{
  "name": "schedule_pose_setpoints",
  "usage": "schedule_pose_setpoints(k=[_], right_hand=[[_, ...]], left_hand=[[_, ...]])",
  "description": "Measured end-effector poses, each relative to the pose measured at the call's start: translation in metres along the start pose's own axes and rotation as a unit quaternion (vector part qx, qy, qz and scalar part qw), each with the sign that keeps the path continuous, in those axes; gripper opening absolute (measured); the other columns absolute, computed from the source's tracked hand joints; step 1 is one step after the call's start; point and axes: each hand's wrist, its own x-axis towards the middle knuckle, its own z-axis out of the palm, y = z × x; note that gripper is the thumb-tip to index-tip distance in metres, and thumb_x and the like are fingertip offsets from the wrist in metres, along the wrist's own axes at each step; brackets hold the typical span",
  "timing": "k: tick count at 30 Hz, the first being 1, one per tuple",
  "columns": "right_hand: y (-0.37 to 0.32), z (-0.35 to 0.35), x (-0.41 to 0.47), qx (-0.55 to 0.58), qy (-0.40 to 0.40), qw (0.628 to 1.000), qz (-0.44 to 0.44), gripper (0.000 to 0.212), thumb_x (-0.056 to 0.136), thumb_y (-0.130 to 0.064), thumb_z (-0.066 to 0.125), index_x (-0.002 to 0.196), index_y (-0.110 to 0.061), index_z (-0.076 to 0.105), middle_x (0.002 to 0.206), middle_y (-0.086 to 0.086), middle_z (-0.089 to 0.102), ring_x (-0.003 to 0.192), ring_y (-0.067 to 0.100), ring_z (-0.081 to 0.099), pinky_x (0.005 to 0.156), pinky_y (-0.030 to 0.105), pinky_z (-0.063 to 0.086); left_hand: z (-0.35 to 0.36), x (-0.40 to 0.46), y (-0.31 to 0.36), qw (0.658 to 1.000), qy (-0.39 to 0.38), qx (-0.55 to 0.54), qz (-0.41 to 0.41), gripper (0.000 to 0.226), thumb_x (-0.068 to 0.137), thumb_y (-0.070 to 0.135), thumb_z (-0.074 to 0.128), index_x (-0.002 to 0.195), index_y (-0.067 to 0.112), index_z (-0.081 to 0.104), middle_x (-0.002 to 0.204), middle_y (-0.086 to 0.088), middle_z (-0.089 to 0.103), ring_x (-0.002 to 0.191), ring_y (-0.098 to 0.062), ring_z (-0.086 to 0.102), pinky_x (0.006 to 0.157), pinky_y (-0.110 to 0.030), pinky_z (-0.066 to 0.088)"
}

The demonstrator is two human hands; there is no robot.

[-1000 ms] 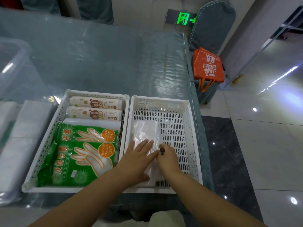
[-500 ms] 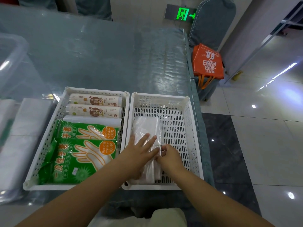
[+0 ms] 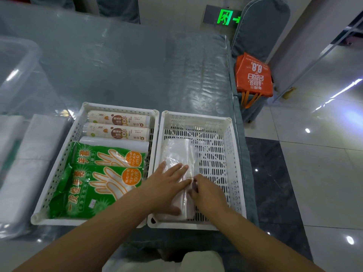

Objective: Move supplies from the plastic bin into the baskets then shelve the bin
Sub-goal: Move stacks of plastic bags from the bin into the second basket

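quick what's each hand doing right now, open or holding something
Left hand: open, lying flat on the clear plastic packet in the right basket.
Right hand: fingers curled at the packet's edge; whether it grips cannot be told.

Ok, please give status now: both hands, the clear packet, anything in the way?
Left hand flat on clear plastic packet, open. Right hand pinching its edge. Packet lies in right white basket, left side. Left basket full. Nothing blocking.

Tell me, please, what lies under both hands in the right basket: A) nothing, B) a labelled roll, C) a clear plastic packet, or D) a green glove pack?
C: the left hand lies flat and the right hand rests on a clear plastic packet in the right basket.
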Motion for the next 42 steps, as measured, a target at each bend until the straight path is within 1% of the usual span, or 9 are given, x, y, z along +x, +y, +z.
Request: schedule_pose_setpoints(k=[5, 9, 15, 23, 26, 30, 36, 39, 42], right_hand=[[-0.01, -0.022, 0.011, 0.0, 0.075, 0.997, -0.021, 0.021, 0.091, -0.023, 0.052, 0.112, -0.026, 0.054, 0.096, -0.006, 0.062, 0.081, 0.011, 0.06, 0.07, 0.029, 0.049], [-0.05, -0.045, 0.025, -0.034, 0.111, 0.986, -0.122, 0.021, 0.091, -0.02, 0.051, 0.109, -0.023, 0.062, 0.104, -0.004, 0.065, 0.088, 0.014, 0.062, 0.074, 0.031, 0.049], [-0.161, -0.089, 0.025, -0.087, 0.203, 0.914, -0.341, 0.01, 0.085, -0.018, 0.058, 0.088, -0.017, 0.067, 0.081, 0.001, 0.068, 0.073, 0.023, 0.062, 0.057, 0.03, 0.044], [-0.307, -0.096, 0.012, -0.054, 0.233, 0.855, -0.46, 0.01, 0.084, -0.019, 0.059, 0.079, -0.015, 0.067, 0.074, 0.004, 0.067, 0.069, 0.029, 0.06, 0.055, 0.034, 0.048], [-0.357, -0.076, 0.009, -0.03, 0.196, 0.853, -0.482, 0.01, 0.084, -0.016, 0.058, 0.081, -0.015, 0.067, 0.076, 0.004, 0.068, 0.069, 0.027, 0.059, 0.059, 0.036, 0.049], [-0.423, -0.035, 0.004, -0.013, 0.131, 0.863, -0.488, 0.009, 0.084, -0.016, 0.06, 0.083, -0.018, 0.068, 0.078, -0.001, 0.068, 0.071, 0.018, 0.058, 0.061, 0.029, 0.045], [-0.52, 0.047, 0.043, -0.12, -0.024, 0.904, -0.411, 0.014, 0.086, -0.027, 0.055, 0.094, -0.026, 0.066, 0.09, -0.003, 0.067, 0.085, 0.019, 0.058, 0.065, 0.028, 0.039], [-0.549, 0.095, 0.071, -0.265, -0.101, 0.878, -0.386, 0.023, 0.089, -0.022, 0.05, 0.109, -0.025, 0.062, 0.111, 0.003, 0.064, 0.102, 0.025, 0.058, 0.077, 0.032, 0.044], [-0.557, 0.136, 0.083, -0.357, -0.169, 0.82, -0.414, 0.034, 0.089, -0.01, 0.05, 0.119, -0.023, 0.059, 0.123, 0.005, 0.059, 0.11, 0.028, 0.056, 0.085, 0.036, 0.047]], left_hand=[[-0.018, -0.01, -0.005, 0.996, 0.044, -0.058, -0.049, 0.073, 0.083, 0.044, 0.056, 0.142, 0.024, 0.018, 0.156, -0.008, 0.011, 0.142, -0.024, 0.014, 0.113, -0.042, 0.01], [-0.058, -0.036, -0.017, 0.988, 0.108, -0.048, -0.104, 0.06, 0.086, 0.036, 0.055, 0.138, 0.023, 0.03, 0.152, -0.007, 0.027, 0.136, -0.025, 0.03, 0.11, -0.041, 0.023], [-0.142, -0.129, -0.047, 0.951, 0.215, -0.014, -0.219, 0.051, 0.085, 0.041, 0.051, 0.132, 0.026, 0.038, 0.132, 0.0, 0.055, 0.118, -0.021, 0.051, 0.099, -0.04, 0.038], [-0.172, -0.302, -0.105, 0.878, 0.287, -0.013, -0.383, 0.038, 0.087, 0.042, 0.046, 0.122, 0.03, 0.055, 0.113, 0.0, 0.068, 0.099, -0.026, 0.062, 0.079, -0.036, 0.047], [-0.15, -0.354, -0.141, 0.856, 0.272, -0.045, -0.437, 0.036, 0.086, 0.044, 0.049, 0.121, 0.038, 0.054, 0.116, 0.007, 0.066, 0.102, -0.021, 0.06, 0.08, -0.031, 0.043], [-0.118, -0.411, -0.195, 0.849, 0.26, -0.087, -0.452, 0.029, 0.085, 0.032, 0.057, 0.113, 0.031, 0.063, 0.112, -0.001, 0.069, 0.1, -0.028, 0.062, 0.083, -0.037, 0.048], [-0.08, -0.474, -0.28, 0.885, 0.157, -0.087, -0.43, 0.035, 0.09, 0.041, 0.045, 0.125, 0.039, 0.049, 0.125, 0.01, 0.06, 0.11, -0.015, 0.056, 0.087, -0.029, 0.044], [-0.074, -0.487, -0.312, 0.901, 0.128, -0.083, -0.407, 0.036, 0.09, 0.042, 0.044, 0.126, 0.041, 0.047, 0.128, 0.01, 0.058, 0.113, -0.016, 0.054, 0.086, -0.03, 0.044], [-0.07, -0.489, -0.335, 0.919, 0.125, -0.067, -0.369, 0.036, 0.09, 0.04, 0.044, 0.125, 0.039, 0.048, 0.123, 0.007, 0.061, 0.111, -0.019, 0.056, 0.083, -0.032, 0.046]])
